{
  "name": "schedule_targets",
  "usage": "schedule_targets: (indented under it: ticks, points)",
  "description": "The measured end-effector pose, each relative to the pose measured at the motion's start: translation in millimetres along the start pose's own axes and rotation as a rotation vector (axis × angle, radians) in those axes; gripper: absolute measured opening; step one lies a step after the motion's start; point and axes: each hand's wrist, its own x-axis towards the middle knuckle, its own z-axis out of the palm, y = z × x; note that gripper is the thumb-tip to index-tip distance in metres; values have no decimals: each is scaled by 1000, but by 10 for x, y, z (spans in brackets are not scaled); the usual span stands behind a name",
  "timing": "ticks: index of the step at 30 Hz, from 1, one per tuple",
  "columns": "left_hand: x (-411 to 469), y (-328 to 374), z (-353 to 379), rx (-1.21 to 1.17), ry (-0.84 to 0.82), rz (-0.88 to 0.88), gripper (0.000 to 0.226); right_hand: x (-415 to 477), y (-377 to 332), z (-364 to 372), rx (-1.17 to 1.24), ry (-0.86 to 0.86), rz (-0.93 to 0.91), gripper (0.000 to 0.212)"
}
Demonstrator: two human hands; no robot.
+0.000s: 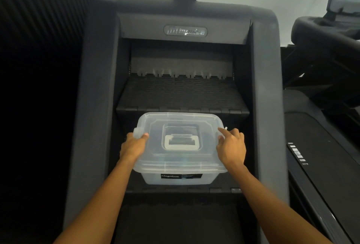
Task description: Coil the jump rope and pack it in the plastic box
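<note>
Lidded box (181, 165) sits on a stair-machine step (183, 95); left hand (134, 146) clamps its nine-o'clock edge, right hand (231, 146) its three-o'clock clip, fingers loosely curled.

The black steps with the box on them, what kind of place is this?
Probably a gym. The plastic box sits on a step of a stair-climber machine with an Impulse badge, and what looks like a treadmill stands to the right.

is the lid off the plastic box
No, the clear lid sits on top of the plastic box, with the left hand and right hand at its two side edges.
</note>
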Motion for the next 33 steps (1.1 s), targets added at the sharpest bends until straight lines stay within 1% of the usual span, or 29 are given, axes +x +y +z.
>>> schedule_targets:
  ticks: [2, 4, 6, 8, 10, 12, 17, 25, 28, 30, 33]
  points:
    - [38, -35, -7, -48, 9, -31, 76, 3, -4, 2, 3, -4, 6, 40]
    - [44, -44, 9, -6, 60, -39, 86, 4, -1, 5, 1, -5, 6, 40]
    - [2, -27, 53, 110, 202, 24, 79, 8, 2, 7, 2, -6, 14, 40]
    - [-76, -5, 108, 230, 352, 135, 69, 12, -1, 10, -3, -4, 17, 40]
    - [-142, 6, 140, 324, 415, 205, 59, 15, -8, 7, -2, -8, 20, 41]
    - [-149, -4, 144, 348, 420, 230, 52, 16, -12, 9, -2, -15, 22, 41]
    - [-117, -4, 128, 330, 459, 295, 46, 22, -17, 9, 4, -16, 28, 41]
    - [-133, 20, 134, 250, 459, 287, 43, -1, -37, -13, 25, -30, 42, 40]
    - [-149, 25, 141, 232, 457, 315, 38, -14, -50, -25, 54, -28, 50, 41]
    - [-169, 32, 137, 256, 466, 337, 38, -27, -56, -31, 47, -22, 44, 41]
    - [-178, 26, 126, 355, 483, 375, 40, -28, -61, -52, -1, -33, 22, 42]
